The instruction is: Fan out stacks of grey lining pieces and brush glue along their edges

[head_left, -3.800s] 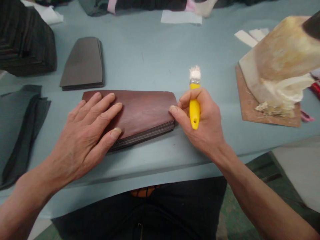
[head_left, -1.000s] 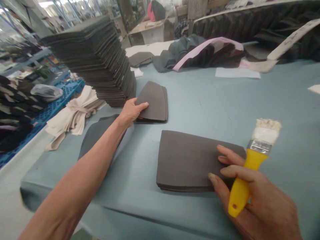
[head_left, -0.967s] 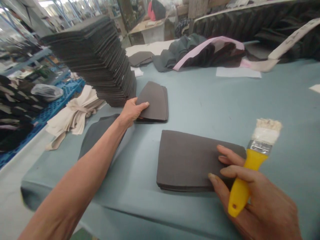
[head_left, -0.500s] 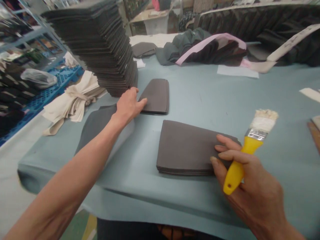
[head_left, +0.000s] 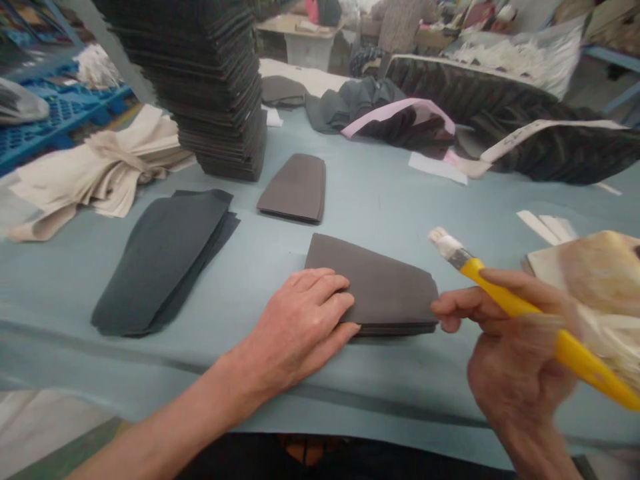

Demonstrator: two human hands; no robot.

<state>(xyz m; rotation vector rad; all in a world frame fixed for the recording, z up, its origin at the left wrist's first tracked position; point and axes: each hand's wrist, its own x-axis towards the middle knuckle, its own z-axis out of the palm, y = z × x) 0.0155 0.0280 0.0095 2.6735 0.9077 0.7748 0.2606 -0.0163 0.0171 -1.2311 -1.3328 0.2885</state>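
A small stack of brown-grey fabric pieces (head_left: pixel 380 280) lies in front of me. My left hand (head_left: pixel 307 317) grips its left end, fingers over the top and thumb along the near edge. My right hand (head_left: pixel 520 340) holds a yellow-handled paintbrush (head_left: pixel 483 273) between thumb and fingers, its whitish bristles pointing up and left. That hand's fingertips are at the right end of the stack. Farther back sits a smaller pile of the same brown-grey pieces (head_left: pixel 297 187). Dark blue-grey pieces (head_left: pixel 165 260) lie fanned to the left of my left hand.
A tall tower of dark pieces (head_left: pixel 215 93) rises at the back left, beside a tied cream cloth bundle (head_left: pixel 120 160). Dark bundles with a pink strip (head_left: pixel 400 113) line the far side. A stained cream container (head_left: pixel 595 267) stands at right, near pale strips (head_left: pixel 545 227).
My left hand has come back from the far brown-grey pile to the near stack. My right hand has shifted right, and the brush now tilts left. The view has turned right.
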